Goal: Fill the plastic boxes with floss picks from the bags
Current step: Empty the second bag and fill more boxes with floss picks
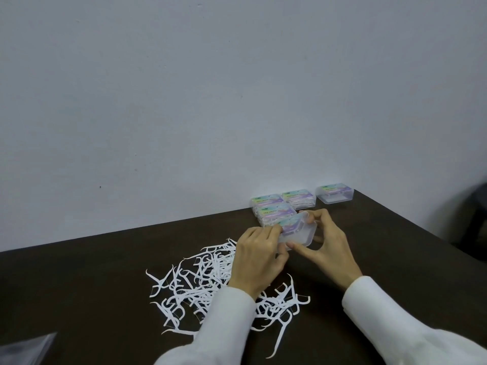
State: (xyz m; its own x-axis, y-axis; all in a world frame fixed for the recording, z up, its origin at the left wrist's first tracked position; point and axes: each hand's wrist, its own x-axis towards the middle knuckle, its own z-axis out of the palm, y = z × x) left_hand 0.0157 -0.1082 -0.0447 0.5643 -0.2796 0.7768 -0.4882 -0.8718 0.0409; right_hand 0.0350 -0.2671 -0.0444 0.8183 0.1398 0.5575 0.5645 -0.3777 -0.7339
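A clear plastic box [297,234] with a colourful label on its lid is held just above the dark table [92,280]. My left hand [257,259] grips its left end and my right hand [325,245] pinches its right side and front edge. A loose pile of white floss picks [200,280] lies on the table below and left of my hands, partly hidden by my left sleeve. Three labelled boxes holding picks [279,206] stand together near the wall behind the held box.
Another clear box [334,194] with a label stands alone at the back right corner. A clear plastic bag [23,349] lies at the bottom left edge. The wall rises directly behind the table. A dark chair [474,214] stands beyond the right edge.
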